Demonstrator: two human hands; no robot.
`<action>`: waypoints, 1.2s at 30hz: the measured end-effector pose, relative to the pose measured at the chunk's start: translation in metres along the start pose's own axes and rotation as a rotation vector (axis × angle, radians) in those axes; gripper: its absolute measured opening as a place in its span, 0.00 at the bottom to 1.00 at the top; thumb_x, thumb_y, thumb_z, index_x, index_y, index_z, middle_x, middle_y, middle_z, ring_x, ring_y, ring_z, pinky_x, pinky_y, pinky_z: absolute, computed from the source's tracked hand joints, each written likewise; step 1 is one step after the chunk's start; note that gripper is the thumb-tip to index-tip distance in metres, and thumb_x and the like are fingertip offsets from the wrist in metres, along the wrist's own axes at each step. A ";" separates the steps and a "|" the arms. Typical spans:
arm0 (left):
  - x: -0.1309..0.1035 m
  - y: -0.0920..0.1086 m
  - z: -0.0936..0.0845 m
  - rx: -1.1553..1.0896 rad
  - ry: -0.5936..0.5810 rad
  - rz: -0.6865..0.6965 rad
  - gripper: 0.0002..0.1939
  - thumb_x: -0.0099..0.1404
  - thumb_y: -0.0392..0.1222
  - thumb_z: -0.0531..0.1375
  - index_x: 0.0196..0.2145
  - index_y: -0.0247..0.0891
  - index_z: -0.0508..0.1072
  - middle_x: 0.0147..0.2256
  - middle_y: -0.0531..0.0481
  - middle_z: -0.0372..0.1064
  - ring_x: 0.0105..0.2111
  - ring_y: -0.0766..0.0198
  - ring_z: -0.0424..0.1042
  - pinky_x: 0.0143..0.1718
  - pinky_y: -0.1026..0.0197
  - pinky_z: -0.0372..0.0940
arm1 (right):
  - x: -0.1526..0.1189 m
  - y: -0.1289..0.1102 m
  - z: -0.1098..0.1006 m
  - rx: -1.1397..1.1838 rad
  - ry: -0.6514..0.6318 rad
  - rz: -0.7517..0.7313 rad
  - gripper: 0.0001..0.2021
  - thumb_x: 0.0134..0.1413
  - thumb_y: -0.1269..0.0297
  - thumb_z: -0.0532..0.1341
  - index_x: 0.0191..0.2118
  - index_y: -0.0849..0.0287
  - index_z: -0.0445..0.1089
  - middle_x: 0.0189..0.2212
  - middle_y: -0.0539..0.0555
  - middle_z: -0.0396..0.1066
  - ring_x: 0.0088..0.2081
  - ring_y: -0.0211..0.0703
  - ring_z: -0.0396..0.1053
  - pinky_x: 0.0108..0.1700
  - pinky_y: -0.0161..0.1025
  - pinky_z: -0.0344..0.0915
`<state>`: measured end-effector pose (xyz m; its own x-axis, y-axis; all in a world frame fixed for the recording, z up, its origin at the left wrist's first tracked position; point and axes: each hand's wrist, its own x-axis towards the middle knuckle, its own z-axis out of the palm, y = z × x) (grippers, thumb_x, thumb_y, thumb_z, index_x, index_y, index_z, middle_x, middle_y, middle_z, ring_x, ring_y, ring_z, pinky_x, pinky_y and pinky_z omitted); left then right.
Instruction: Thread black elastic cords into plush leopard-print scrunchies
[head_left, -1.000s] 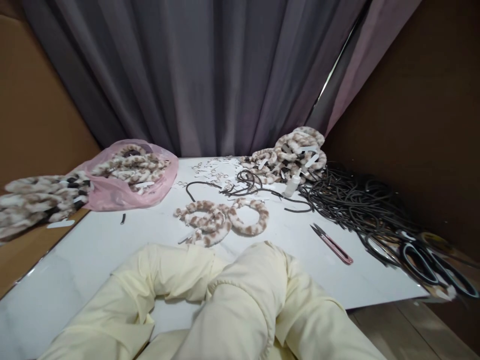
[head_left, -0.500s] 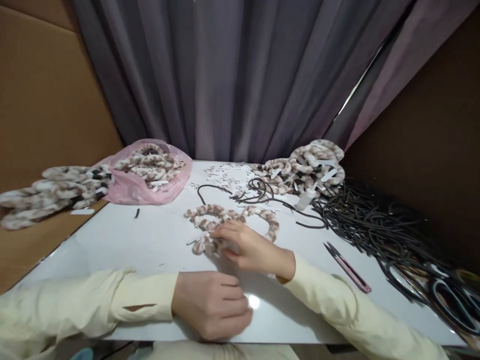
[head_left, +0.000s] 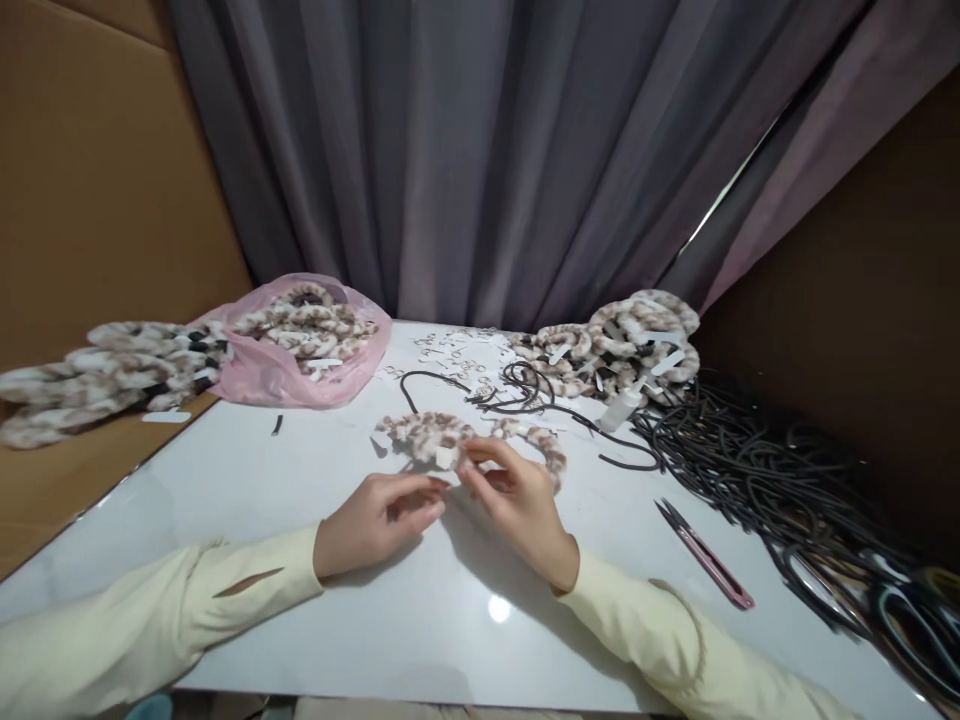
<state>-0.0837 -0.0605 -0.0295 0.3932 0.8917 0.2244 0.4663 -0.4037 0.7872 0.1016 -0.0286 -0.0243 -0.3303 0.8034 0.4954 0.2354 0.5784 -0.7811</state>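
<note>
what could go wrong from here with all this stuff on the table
The pink snips lie to the right of the right hand, points uncovered, so a sideways sweep might nick it.
Loose black cords lie just behind the fluffy rings and could tangle with them.
Small pieces strewn farther back could get scattered.

Mid-frame, the right hand covers part of a furry ring, and through the blur I can't tell whether its fingertips pinch the furry piece beside them. Some of the left hand's curled fingers are out of sight. At upper middle, the scattered bits are too tiny to name. The scissors run off the lower right, the curtain off the top.
</note>
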 end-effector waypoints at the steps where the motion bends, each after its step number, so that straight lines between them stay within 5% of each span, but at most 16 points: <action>1: 0.003 0.002 0.000 -0.092 0.002 -0.054 0.12 0.63 0.45 0.54 0.37 0.34 0.71 0.34 0.46 0.72 0.31 0.65 0.68 0.31 0.66 0.62 | -0.001 -0.003 0.002 0.090 0.004 0.078 0.08 0.54 0.65 0.58 0.40 0.59 0.66 0.33 0.54 0.72 0.32 0.39 0.72 0.31 0.33 0.70; 4: 0.016 0.008 0.000 -0.346 -0.003 -0.154 0.15 0.64 0.48 0.52 0.39 0.34 0.70 0.38 0.45 0.70 0.38 0.61 0.67 0.39 0.62 0.61 | -0.002 -0.010 0.005 0.218 -0.124 0.175 0.10 0.55 0.63 0.57 0.42 0.59 0.65 0.35 0.54 0.73 0.35 0.40 0.73 0.33 0.35 0.72; 7: 0.035 0.012 0.000 -0.546 -0.025 -0.219 0.15 0.64 0.48 0.53 0.38 0.34 0.70 0.36 0.47 0.70 0.38 0.61 0.66 0.41 0.62 0.59 | 0.000 -0.012 -0.004 0.086 -0.241 0.117 0.10 0.56 0.65 0.56 0.44 0.59 0.65 0.37 0.55 0.74 0.38 0.42 0.73 0.35 0.36 0.72; 11: 0.064 0.011 0.000 -0.826 -0.053 -0.307 0.10 0.61 0.43 0.57 0.29 0.33 0.68 0.29 0.50 0.66 0.32 0.66 0.65 0.36 0.65 0.60 | 0.005 -0.010 -0.038 -0.174 -0.088 -0.095 0.08 0.58 0.69 0.54 0.41 0.58 0.68 0.35 0.55 0.73 0.35 0.41 0.71 0.34 0.37 0.70; 14: 0.082 0.006 0.002 -1.082 -0.356 -0.422 0.11 0.60 0.40 0.57 0.23 0.33 0.64 0.16 0.58 0.51 0.16 0.74 0.52 0.23 0.68 0.56 | 0.012 -0.006 -0.067 -0.328 -0.079 -0.317 0.12 0.57 0.73 0.53 0.46 0.58 0.65 0.40 0.58 0.70 0.44 0.45 0.66 0.44 0.44 0.67; 17: 0.091 -0.001 0.008 -1.090 -0.755 -0.557 0.10 0.60 0.38 0.54 0.22 0.33 0.63 0.13 0.62 0.38 0.12 0.75 0.36 0.14 0.70 0.44 | 0.017 -0.001 -0.086 -0.391 -0.298 -0.402 0.21 0.56 0.74 0.54 0.55 0.58 0.58 0.51 0.59 0.64 0.54 0.47 0.55 0.54 0.48 0.59; 21: 0.093 -0.004 0.018 -0.972 -0.966 -0.627 0.10 0.58 0.40 0.54 0.21 0.34 0.63 0.12 0.62 0.37 0.12 0.75 0.34 0.12 0.69 0.34 | 0.019 0.007 -0.086 -0.425 -0.508 -0.372 0.19 0.57 0.72 0.55 0.54 0.58 0.60 0.47 0.58 0.67 0.52 0.47 0.55 0.52 0.48 0.58; 25: 0.089 -0.006 0.023 -0.841 -0.854 -0.546 0.11 0.58 0.42 0.55 0.21 0.32 0.66 0.12 0.61 0.39 0.12 0.75 0.37 0.12 0.68 0.33 | 0.019 0.015 -0.078 -0.418 -0.519 -0.355 0.10 0.58 0.71 0.55 0.44 0.59 0.68 0.37 0.57 0.70 0.45 0.45 0.60 0.46 0.45 0.60; 29: 0.082 -0.009 0.026 -0.750 -0.592 -0.370 0.12 0.59 0.47 0.57 0.28 0.34 0.66 0.15 0.60 0.46 0.13 0.76 0.42 0.13 0.68 0.36 | 0.013 0.023 -0.072 -0.401 -0.386 -0.355 0.07 0.57 0.74 0.54 0.36 0.60 0.68 0.32 0.55 0.70 0.40 0.45 0.61 0.41 0.43 0.61; 36: 0.082 -0.011 0.033 -0.601 -0.411 -0.207 0.18 0.63 0.54 0.54 0.27 0.34 0.61 0.18 0.60 0.47 0.16 0.75 0.46 0.16 0.69 0.42 | 0.001 0.039 -0.062 -0.473 -0.094 -0.482 0.09 0.54 0.79 0.53 0.32 0.60 0.65 0.32 0.56 0.72 0.39 0.46 0.64 0.38 0.43 0.60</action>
<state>-0.0304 0.0097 -0.0387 0.6632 0.7415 -0.1016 0.0967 0.0498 0.9941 0.1671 0.0039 -0.0309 -0.5717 0.4375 0.6941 0.4097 0.8852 -0.2205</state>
